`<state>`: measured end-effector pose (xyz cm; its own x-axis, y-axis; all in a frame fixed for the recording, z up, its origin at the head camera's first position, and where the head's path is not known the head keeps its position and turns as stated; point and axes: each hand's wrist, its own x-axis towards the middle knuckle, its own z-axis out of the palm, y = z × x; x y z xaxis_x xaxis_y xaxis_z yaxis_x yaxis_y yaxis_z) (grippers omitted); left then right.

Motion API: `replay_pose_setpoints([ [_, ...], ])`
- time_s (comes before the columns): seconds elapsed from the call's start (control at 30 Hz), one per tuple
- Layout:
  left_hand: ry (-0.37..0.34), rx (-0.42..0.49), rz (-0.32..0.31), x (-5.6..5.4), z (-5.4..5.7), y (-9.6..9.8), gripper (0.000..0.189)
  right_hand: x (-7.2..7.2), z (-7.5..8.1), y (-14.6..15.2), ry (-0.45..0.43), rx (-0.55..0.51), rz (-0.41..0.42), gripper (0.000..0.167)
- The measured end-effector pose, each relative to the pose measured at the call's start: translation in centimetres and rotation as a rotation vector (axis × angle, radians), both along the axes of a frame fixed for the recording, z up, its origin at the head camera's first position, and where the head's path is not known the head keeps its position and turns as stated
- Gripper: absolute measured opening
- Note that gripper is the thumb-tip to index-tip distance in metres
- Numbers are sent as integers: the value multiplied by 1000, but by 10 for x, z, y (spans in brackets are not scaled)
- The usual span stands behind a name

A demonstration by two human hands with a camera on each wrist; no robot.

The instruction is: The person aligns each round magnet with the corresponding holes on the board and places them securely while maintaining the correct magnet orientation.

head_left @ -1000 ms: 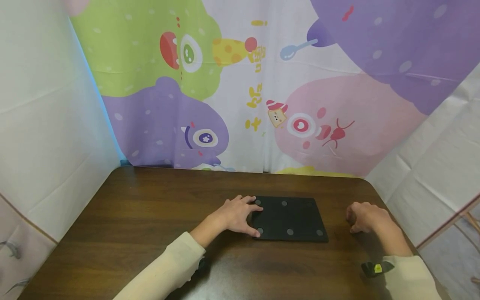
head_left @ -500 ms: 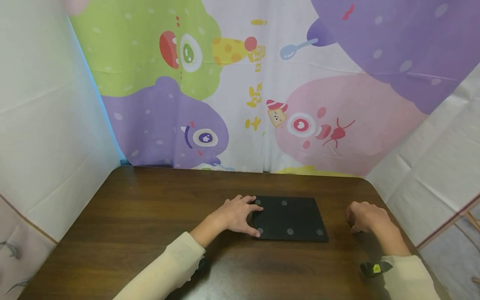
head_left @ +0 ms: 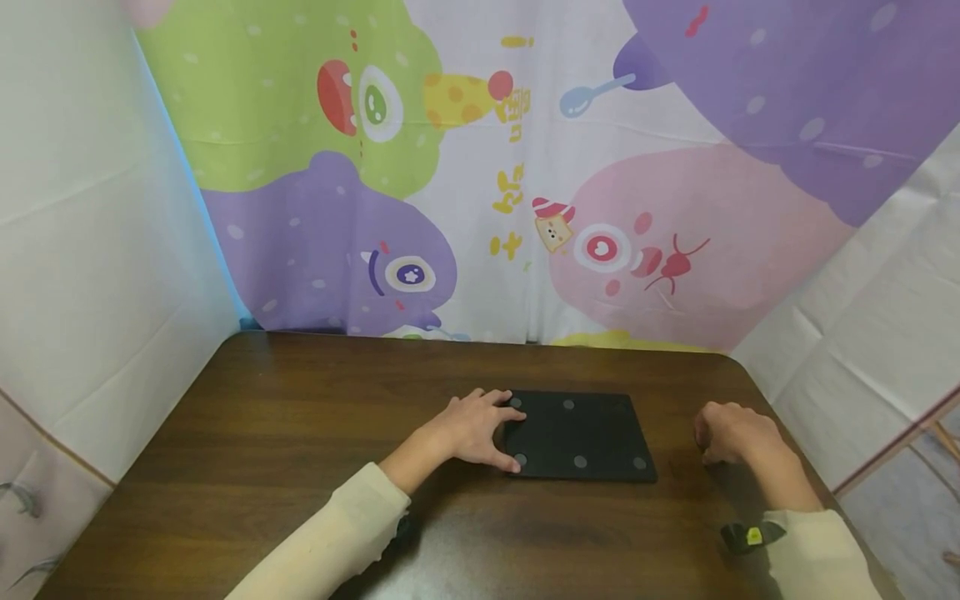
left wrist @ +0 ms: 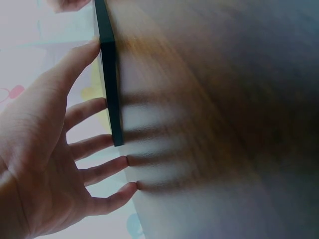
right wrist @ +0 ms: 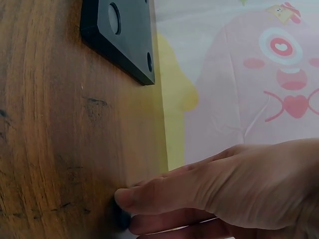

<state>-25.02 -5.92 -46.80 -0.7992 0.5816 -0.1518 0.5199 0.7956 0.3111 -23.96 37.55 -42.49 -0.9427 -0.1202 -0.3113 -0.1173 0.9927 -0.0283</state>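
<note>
A flat black board (head_left: pixel 577 433) lies on the brown table, with several round grey spots set into its top; the far right one looks darker. Spread over its left end is my left hand (head_left: pixel 476 429). In the left wrist view the thumb touches the board's corner, two fingers meet its edge, and the other fingertips reach the tabletop. To the right of the board, my right hand (head_left: pixel 738 433) stays low over the table, fingers curled. Between its thumb and fingers in the right wrist view shows a small dark rounded thing (right wrist: pixel 121 216), mostly hidden.
The wooden table (head_left: pixel 300 400) ends at a cartoon-printed curtain (head_left: pixel 480 208) behind it. White cloth panels (head_left: pixel 97 208) stand at both sides. A dark strap with a yellow mark (head_left: pixel 752 537) sits at the right wrist.
</note>
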Motion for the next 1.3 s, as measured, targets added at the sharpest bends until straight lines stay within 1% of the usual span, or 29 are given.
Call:
replay_pose_setpoints([
  [0.43, 5, -12, 0, 0, 4, 0, 85, 3, 3, 1, 5, 5, -6, 26],
  [0.7, 6, -12, 2, 0, 5, 0, 85, 0, 4, 2, -13, 10, -16, 26],
  [0.9, 6, -7, 1, 1, 5, -1, 85, 0, 3, 1, -24, -1, -23, 23],
  [1.3, 6, -6, -6, 1, 2, -1, 86, 0, -2, 1, -30, -2, -4, 20],
])
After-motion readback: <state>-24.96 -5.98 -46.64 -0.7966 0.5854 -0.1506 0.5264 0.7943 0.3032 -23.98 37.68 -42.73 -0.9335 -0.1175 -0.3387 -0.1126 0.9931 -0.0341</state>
